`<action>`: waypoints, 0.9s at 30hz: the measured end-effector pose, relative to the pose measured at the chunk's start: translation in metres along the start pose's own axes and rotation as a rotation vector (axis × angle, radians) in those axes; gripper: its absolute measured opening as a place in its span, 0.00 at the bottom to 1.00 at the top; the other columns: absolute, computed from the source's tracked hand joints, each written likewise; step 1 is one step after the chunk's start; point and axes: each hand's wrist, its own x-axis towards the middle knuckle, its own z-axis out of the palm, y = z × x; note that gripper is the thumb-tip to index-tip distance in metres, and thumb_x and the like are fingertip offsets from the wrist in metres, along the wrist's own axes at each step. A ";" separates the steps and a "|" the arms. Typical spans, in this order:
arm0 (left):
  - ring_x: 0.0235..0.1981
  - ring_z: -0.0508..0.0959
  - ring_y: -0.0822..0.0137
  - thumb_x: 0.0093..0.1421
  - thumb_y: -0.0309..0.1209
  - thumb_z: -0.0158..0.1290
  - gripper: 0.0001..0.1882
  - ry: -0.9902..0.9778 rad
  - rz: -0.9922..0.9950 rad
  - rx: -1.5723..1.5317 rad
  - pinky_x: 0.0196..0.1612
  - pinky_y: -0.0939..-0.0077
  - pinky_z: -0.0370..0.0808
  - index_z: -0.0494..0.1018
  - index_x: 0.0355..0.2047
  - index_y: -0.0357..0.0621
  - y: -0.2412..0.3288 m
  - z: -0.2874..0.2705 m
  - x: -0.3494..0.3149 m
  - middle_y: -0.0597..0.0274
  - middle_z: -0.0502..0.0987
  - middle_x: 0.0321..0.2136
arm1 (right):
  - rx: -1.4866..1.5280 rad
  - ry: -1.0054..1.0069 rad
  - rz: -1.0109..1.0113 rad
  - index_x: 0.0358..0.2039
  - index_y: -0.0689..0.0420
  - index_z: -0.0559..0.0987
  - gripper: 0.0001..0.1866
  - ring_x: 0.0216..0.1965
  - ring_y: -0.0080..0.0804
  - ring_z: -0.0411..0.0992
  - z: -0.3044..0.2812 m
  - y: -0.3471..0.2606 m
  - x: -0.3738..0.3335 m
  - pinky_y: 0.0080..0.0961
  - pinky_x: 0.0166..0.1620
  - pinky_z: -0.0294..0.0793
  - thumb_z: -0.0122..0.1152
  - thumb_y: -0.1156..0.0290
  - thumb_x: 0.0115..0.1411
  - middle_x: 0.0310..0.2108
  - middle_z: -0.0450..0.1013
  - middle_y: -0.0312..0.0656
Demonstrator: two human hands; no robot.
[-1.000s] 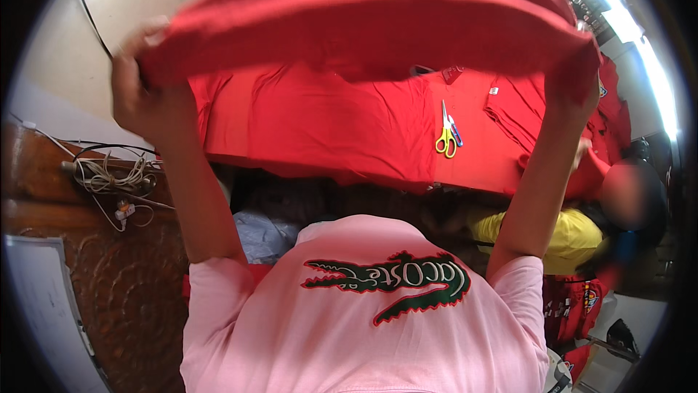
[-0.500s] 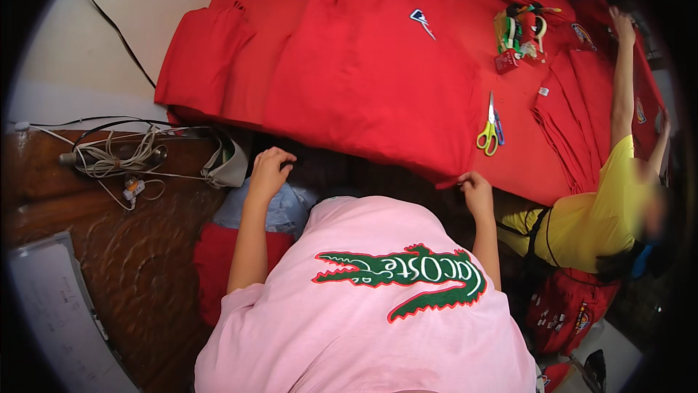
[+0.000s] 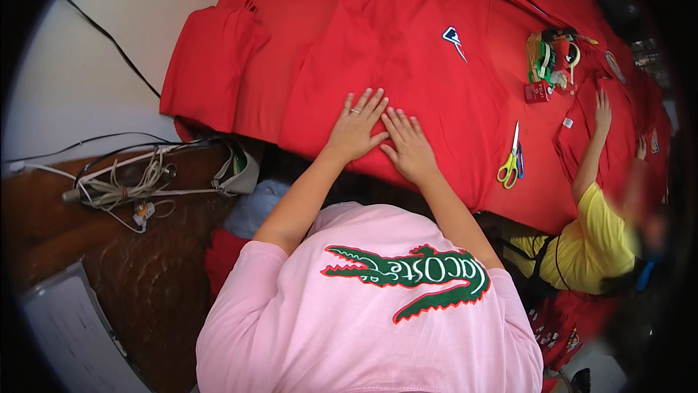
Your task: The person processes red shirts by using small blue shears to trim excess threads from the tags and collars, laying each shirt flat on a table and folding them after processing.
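A red shirt (image 3: 458, 109) with a small white and blue emblem on its chest lies spread over the table's near edge. Both my hands rest flat on its lower part, side by side with fingertips pointing away from me. My left hand (image 3: 354, 130) has its fingers stretched out and wears a ring. Close beside it, my right hand (image 3: 409, 147) also lies with fingers apart, the two thumbs nearly meeting. Neither hand grips the cloth. Yellow-green handled scissors (image 3: 508, 164) and a blue pen (image 3: 520, 160) lie to the right of the shirt.
A folded red garment (image 3: 207, 66) lies at the left. A small box of tools and tape (image 3: 545, 66) stands at the right. There a co-worker in a yellow shirt (image 3: 592, 240) handles another red garment (image 3: 582, 117). Coiled cables (image 3: 142, 182) lie on a wooden surface at left.
Both hands have come from the table's near edge onto the shirt and flattened together. My right hand has let go of the hem corner. The co-worker's arm has come down nearer.
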 end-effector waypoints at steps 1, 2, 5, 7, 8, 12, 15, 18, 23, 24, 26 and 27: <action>0.77 0.48 0.50 0.68 0.51 0.50 0.39 0.019 -0.031 0.034 0.76 0.45 0.46 0.56 0.75 0.51 -0.013 -0.014 0.001 0.55 0.49 0.77 | -0.120 -0.011 0.022 0.76 0.52 0.56 0.39 0.77 0.50 0.47 -0.010 0.008 0.003 0.47 0.76 0.46 0.54 0.51 0.70 0.78 0.48 0.49; 0.77 0.49 0.49 0.68 0.53 0.51 0.40 0.036 -0.054 0.063 0.76 0.44 0.45 0.56 0.75 0.53 -0.024 -0.023 -0.002 0.55 0.50 0.77 | -0.244 -0.019 0.051 0.76 0.52 0.56 0.40 0.78 0.50 0.46 -0.018 0.019 0.001 0.48 0.76 0.45 0.54 0.49 0.70 0.78 0.47 0.48; 0.77 0.49 0.48 0.68 0.55 0.50 0.39 0.172 -0.202 0.065 0.74 0.37 0.45 0.57 0.75 0.57 -0.087 -0.029 0.013 0.57 0.50 0.77 | -0.308 0.184 0.260 0.76 0.51 0.56 0.41 0.78 0.48 0.44 -0.034 0.072 -0.004 0.49 0.76 0.44 0.54 0.46 0.70 0.78 0.47 0.46; 0.76 0.52 0.49 0.69 0.54 0.50 0.37 0.221 -0.262 0.125 0.74 0.38 0.46 0.59 0.73 0.55 -0.112 -0.031 0.029 0.57 0.53 0.75 | -0.334 0.261 0.326 0.75 0.51 0.58 0.37 0.77 0.49 0.47 -0.044 0.093 -0.007 0.48 0.76 0.46 0.53 0.50 0.71 0.77 0.49 0.48; 0.75 0.54 0.49 0.69 0.52 0.51 0.35 0.225 -0.274 0.178 0.74 0.39 0.47 0.62 0.72 0.54 -0.117 -0.035 0.040 0.57 0.56 0.74 | -0.291 0.252 0.333 0.74 0.51 0.60 0.35 0.77 0.49 0.49 -0.048 0.101 -0.009 0.49 0.75 0.47 0.53 0.52 0.72 0.77 0.51 0.48; 0.69 0.63 0.52 0.67 0.41 0.56 0.23 0.219 -0.292 0.124 0.73 0.42 0.53 0.74 0.59 0.46 -0.114 -0.056 0.090 0.56 0.68 0.64 | -0.160 0.469 0.424 0.64 0.56 0.73 0.22 0.65 0.53 0.66 -0.070 0.126 -0.022 0.48 0.67 0.63 0.56 0.69 0.69 0.64 0.69 0.52; 0.66 0.66 0.52 0.65 0.34 0.58 0.16 0.306 -0.081 -0.105 0.71 0.47 0.57 0.77 0.52 0.45 -0.109 -0.060 0.126 0.58 0.71 0.58 | -0.355 0.700 0.656 0.60 0.61 0.75 0.22 0.57 0.57 0.70 -0.079 0.155 -0.062 0.48 0.59 0.69 0.60 0.75 0.64 0.56 0.72 0.57; 0.65 0.66 0.52 0.63 0.30 0.59 0.14 0.307 0.021 -0.098 0.70 0.49 0.60 0.76 0.49 0.44 -0.108 -0.052 0.158 0.56 0.71 0.57 | -0.408 0.689 0.862 0.58 0.61 0.77 0.22 0.54 0.55 0.72 -0.090 0.183 -0.103 0.47 0.57 0.70 0.62 0.75 0.63 0.53 0.74 0.56; 0.60 0.70 0.54 0.59 0.29 0.61 0.12 0.131 0.030 0.031 0.71 0.48 0.57 0.77 0.43 0.41 -0.116 -0.060 0.183 0.55 0.73 0.53 | -0.068 0.655 1.053 0.54 0.59 0.79 0.19 0.44 0.46 0.76 -0.092 0.228 -0.138 0.40 0.49 0.75 0.65 0.72 0.62 0.45 0.75 0.50; 0.59 0.71 0.54 0.58 0.29 0.61 0.12 0.098 0.040 0.043 0.72 0.48 0.57 0.77 0.42 0.41 -0.117 -0.064 0.183 0.55 0.75 0.51 | 0.045 0.641 1.095 0.54 0.59 0.79 0.19 0.41 0.44 0.76 -0.093 0.230 -0.136 0.39 0.47 0.76 0.66 0.72 0.62 0.44 0.75 0.49; 0.53 0.75 0.57 0.59 0.31 0.62 0.12 -0.054 -0.036 -0.173 0.73 0.49 0.55 0.78 0.41 0.41 -0.115 -0.081 0.179 0.56 0.77 0.44 | -0.009 0.627 1.055 0.53 0.59 0.79 0.18 0.37 0.40 0.76 -0.094 0.229 -0.125 0.37 0.44 0.76 0.65 0.72 0.63 0.40 0.75 0.47; 0.50 0.76 0.58 0.59 0.32 0.63 0.12 -0.126 -0.075 -0.280 0.73 0.50 0.53 0.78 0.41 0.40 -0.111 -0.090 0.178 0.57 0.78 0.41 | -0.037 0.622 1.031 0.53 0.59 0.79 0.17 0.35 0.39 0.76 -0.095 0.228 -0.117 0.36 0.43 0.77 0.65 0.72 0.63 0.39 0.75 0.46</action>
